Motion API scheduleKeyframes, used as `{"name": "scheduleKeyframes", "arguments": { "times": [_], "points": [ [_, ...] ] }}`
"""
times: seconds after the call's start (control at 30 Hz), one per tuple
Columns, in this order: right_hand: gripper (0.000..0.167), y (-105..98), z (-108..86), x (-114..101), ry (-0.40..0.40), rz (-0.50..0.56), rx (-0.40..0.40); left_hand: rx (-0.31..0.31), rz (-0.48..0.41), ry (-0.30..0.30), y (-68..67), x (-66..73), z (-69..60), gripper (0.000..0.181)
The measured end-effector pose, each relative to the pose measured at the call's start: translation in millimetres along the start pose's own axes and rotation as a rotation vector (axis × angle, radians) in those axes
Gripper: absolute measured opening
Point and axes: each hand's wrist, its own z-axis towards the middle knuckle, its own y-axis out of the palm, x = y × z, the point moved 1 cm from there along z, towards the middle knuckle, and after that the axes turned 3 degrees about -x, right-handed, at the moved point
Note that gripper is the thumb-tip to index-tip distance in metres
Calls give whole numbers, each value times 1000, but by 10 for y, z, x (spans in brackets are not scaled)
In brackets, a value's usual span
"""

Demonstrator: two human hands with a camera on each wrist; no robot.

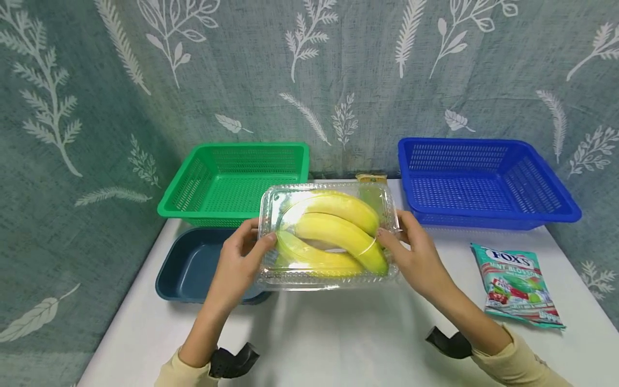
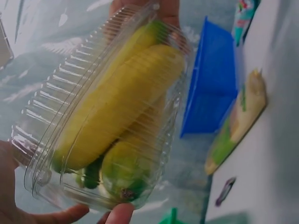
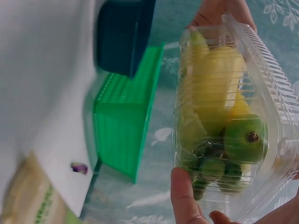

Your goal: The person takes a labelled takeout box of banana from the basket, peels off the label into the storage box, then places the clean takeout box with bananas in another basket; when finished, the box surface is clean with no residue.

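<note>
A clear plastic clamshell container [image 1: 329, 281] is held up in front of me, above the white table. Through its lid I see several yellow bananas [image 1: 338, 234], and the right wrist view also shows round green fruit [image 3: 243, 140] inside. My left hand [image 1: 240, 258] grips the container's left end, thumb on top and fingers underneath. At the opposite end my right hand [image 1: 415, 260] holds it in the same way. The lid looks closed. Some of the fingers are hidden beneath the container.
A green basket [image 1: 179, 212] stands at the back left, with a dark blue tub [image 1: 166, 287] before it. The blue basket [image 1: 488, 219] is back right. A Fox's sweets bag [image 1: 517, 285] lies at right. Behind the container, a pale packet [image 1: 371, 178] is partly hidden.
</note>
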Motion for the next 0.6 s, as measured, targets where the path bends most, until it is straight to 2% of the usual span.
{"name": "scheduleKeyframes", "arguments": {
  "times": [0.13,0.27,0.43,0.6],
  "points": [
    [45,30,141,-79,-12,36,-7,-1,-6,7,-145,39,97,42],
    [42,93,335,-109,-27,43,23,-9,-21,14,-281,27,231,43],
    [45,201,505,-133,-43,46,54,-15,15,4,-430,-21,364,46],
    [44,289,600,-164,-78,61,55,-9,53,6,-560,-19,429,49]
  ]
}}
